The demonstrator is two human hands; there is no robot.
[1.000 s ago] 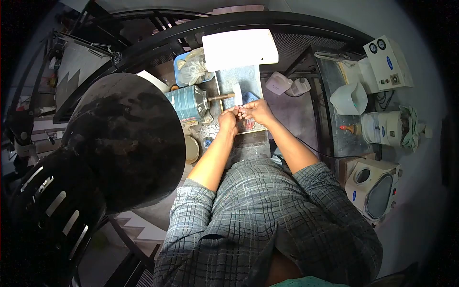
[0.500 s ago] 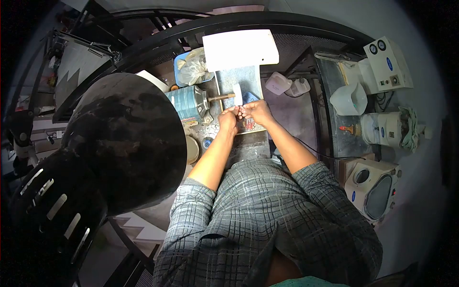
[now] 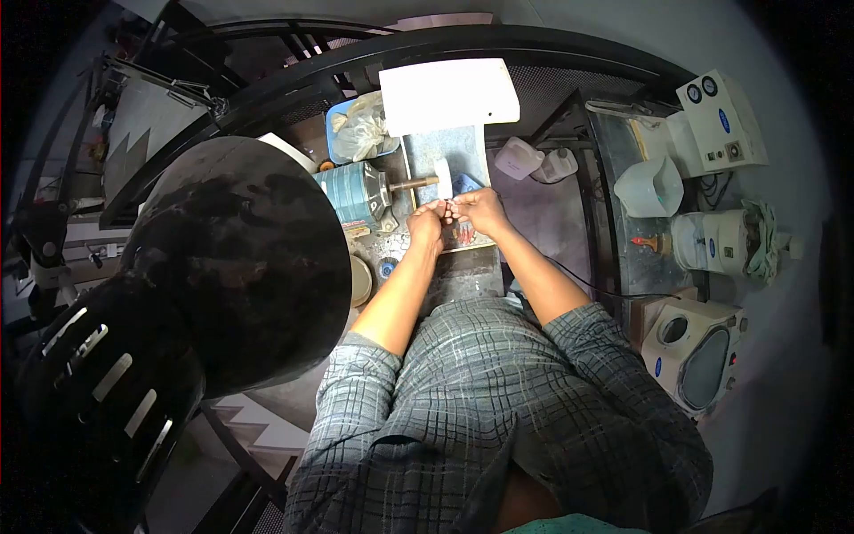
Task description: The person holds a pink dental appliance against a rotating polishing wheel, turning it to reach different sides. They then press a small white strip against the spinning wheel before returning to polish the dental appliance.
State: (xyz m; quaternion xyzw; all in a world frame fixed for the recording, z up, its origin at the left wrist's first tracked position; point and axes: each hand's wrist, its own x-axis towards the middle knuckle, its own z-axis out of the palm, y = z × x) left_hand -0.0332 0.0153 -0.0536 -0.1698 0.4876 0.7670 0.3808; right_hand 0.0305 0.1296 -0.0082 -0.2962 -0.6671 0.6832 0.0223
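- Left hand [image 3: 427, 222] and right hand [image 3: 481, 212]: each grip pinched closed on a small piece [image 3: 450, 204], indistinct, near the white wheel [image 3: 443, 179].
- Blue tub [image 3: 340, 148]: plastic bag [image 3: 363, 130] inside.
- Tray [image 3: 445, 145]: red bits [image 3: 465, 233].
- Worktop [image 3: 465, 277]: teal motor [image 3: 350, 195].
- Floor [image 3: 553, 216]: two jugs [image 3: 519, 157].

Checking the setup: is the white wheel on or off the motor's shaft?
On: the white wheel sits at the end of the shaft from the teal motor. Whether it is spinning, I cannot tell.
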